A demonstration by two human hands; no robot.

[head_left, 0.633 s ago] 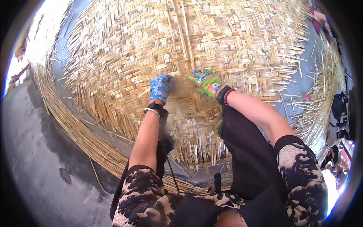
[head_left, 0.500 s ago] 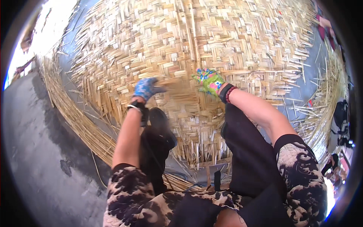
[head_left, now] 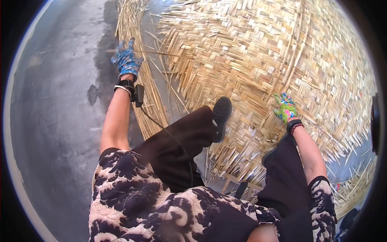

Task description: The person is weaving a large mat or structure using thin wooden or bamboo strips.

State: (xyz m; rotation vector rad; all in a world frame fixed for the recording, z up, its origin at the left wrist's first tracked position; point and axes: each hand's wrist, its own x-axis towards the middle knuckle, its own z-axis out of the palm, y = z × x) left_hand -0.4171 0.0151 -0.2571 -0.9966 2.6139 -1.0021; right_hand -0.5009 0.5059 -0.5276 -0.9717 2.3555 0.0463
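My left hand (head_left: 128, 61), in a blue flowered glove, is stretched out over a long bundle of straw-coloured reed strips (head_left: 151, 101). Its fingers are spread apart. One thin strip (head_left: 161, 53) runs crosswise beneath or beside it towards the mat; whether the fingers touch it I cannot tell. A large woven reed mat (head_left: 238, 76) with a zigzag pattern covers the ground in front of me. On its surface rests my right hand (head_left: 286, 108), in a green flowered glove, thumb and fingers apart, near a pair of long strips (head_left: 296, 52) lying along the weave.
Grey concrete floor (head_left: 60, 109) stretches along the left. My dark shoe (head_left: 221, 117) stands on the mat's near left part. More loose reeds (head_left: 354, 189) lie at the right. A cable (head_left: 165, 129) hangs from my left wrist across my trouser leg. Frayed strip ends edge the mat.
My left hand has left the mat and reached out left to the reed bundle. The view has turned left. My right hand stays on the mat.
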